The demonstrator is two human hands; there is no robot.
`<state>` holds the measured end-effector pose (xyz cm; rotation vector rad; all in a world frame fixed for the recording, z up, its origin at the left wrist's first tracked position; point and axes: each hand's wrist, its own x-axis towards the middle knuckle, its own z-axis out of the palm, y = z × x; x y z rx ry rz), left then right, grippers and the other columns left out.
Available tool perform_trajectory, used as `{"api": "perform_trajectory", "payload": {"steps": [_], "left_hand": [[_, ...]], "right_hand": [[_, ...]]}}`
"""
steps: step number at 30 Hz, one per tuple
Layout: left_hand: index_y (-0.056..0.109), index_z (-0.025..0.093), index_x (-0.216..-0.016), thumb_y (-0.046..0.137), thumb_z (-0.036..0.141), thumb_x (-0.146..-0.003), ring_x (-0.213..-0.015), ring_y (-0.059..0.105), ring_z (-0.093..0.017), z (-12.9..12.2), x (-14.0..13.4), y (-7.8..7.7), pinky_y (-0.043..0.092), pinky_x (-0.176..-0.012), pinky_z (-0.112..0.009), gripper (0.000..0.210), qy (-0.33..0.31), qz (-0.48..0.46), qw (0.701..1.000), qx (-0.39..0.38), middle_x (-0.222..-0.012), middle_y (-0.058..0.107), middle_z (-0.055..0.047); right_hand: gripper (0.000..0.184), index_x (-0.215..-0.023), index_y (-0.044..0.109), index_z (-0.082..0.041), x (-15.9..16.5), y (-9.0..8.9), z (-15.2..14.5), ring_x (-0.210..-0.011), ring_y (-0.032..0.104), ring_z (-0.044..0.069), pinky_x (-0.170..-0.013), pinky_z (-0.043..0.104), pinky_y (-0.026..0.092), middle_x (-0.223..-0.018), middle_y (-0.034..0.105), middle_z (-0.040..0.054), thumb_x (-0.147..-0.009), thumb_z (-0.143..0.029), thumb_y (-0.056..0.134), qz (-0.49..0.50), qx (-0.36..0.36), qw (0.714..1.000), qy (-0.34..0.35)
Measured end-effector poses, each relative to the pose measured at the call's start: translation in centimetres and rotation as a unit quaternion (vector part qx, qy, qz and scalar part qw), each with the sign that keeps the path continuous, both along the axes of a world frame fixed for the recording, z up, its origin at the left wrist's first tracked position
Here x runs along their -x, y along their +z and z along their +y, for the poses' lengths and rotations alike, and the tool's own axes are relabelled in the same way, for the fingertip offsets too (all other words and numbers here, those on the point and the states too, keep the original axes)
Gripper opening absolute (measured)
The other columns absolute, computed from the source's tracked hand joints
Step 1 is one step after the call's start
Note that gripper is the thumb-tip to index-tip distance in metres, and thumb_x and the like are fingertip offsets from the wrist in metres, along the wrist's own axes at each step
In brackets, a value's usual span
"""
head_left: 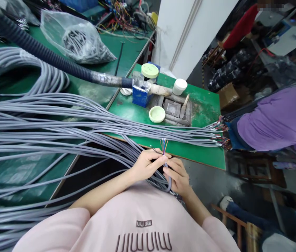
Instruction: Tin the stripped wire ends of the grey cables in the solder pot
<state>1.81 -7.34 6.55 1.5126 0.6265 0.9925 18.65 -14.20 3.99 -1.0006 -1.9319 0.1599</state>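
Close to my chest, a grey cable (169, 182) bends upward between my two hands. Its stripped end fans out into thin coloured wires (164, 144), with a dark wire off to the left. My left hand (148, 163) pinches the cable where the wires emerge, thumb on top. Just below, the fingers of my right hand (178, 174) are curled around the cable's grey jacket. Many more grey cables (127, 122) run across the green bench beyond my hands, their stripped ends (220, 134) gathered at the right edge. Others hang under my forearms.
A soldering pot (173, 107) is set in the bench beside a pale-green dish (157, 114), a white jar (180, 86) and a blue block (140, 96). A dark extraction hose (58, 57) crosses from the upper left. At right, a person in purple (276, 119) leans close to the cable ends.
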Motion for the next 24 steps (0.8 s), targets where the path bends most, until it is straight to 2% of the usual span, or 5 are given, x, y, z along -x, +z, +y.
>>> {"api": "perform_trajectory", "payload": {"steps": [4, 9, 15, 21, 24], "left_hand": [[0.075, 0.018, -0.08, 0.055, 0.033, -0.091, -0.079, 0.068, -0.016, -0.02, -0.02, -0.03, 0.053, -0.073, -0.028, 0.027, 0.003, 0.003, 1.0, -0.01, -0.09, 0.076, -0.009], [0.075, 0.018, -0.075, 0.054, 0.034, -0.091, -0.074, 0.067, -0.016, -0.02, -0.01, 0.11, 0.052, -0.069, -0.028, 0.031, 0.003, 0.011, 1.0, -0.008, -0.083, 0.076, -0.008], [0.075, 0.017, -0.079, 0.056, 0.032, -0.09, -0.076, 0.068, -0.015, -0.02, 0.08, 0.03, 0.052, -0.071, -0.026, 0.027, 0.015, 0.011, 1.0, -0.003, -0.086, 0.076, -0.008], [0.072, 0.013, -0.067, 0.053, 0.041, -0.091, -0.067, 0.065, -0.014, -0.12, 0.08, 0.18, 0.05, -0.061, -0.023, 0.041, 0.011, 0.003, 0.999, 0.047, -0.078, 0.075, -0.009], [0.07, 0.013, -0.062, 0.052, 0.043, -0.091, -0.063, 0.063, -0.012, -0.15, 0.04, 0.31, 0.049, -0.059, -0.023, 0.045, 0.013, -0.013, 0.997, 0.071, -0.078, 0.076, -0.01]], "right_hand": [[0.058, -0.133, 0.05, -0.037, 0.09, -0.06, 0.02, -0.096, 0.07, 0.024, -0.074, 0.046, 0.06, -0.113, 0.072, 0.0073, -0.082, -0.011, 0.058, 0.007, 0.006, 1.0, 0.014], [0.057, -0.133, 0.049, -0.039, 0.14, -0.05, 0.11, -0.091, 0.072, 0.022, -0.069, 0.041, 0.06, -0.117, 0.07, 0.0075, -0.084, -0.012, 0.057, 0.01, 0.018, 1.0, 0.023], [0.059, -0.135, 0.051, -0.031, 0.2, 0.03, 0.27, -0.097, 0.07, 0.024, -0.073, 0.041, 0.059, -0.117, 0.07, 0.0125, -0.082, -0.006, 0.058, 0.02, 0.009, 0.999, 0.047], [0.048, -0.131, 0.054, -0.027, 0.21, -0.03, -0.39, -0.098, 0.07, 0.021, -0.079, 0.037, 0.058, -0.129, 0.062, 0.0137, -0.086, -0.011, 0.056, 0.069, 0.063, 0.994, 0.065], [0.043, -0.128, 0.056, -0.027, 0.31, 0.03, -0.7, -0.1, 0.069, 0.022, -0.08, 0.036, 0.059, -0.125, 0.065, 0.0129, -0.087, -0.013, 0.057, 0.084, 0.08, 0.991, 0.066]]}}
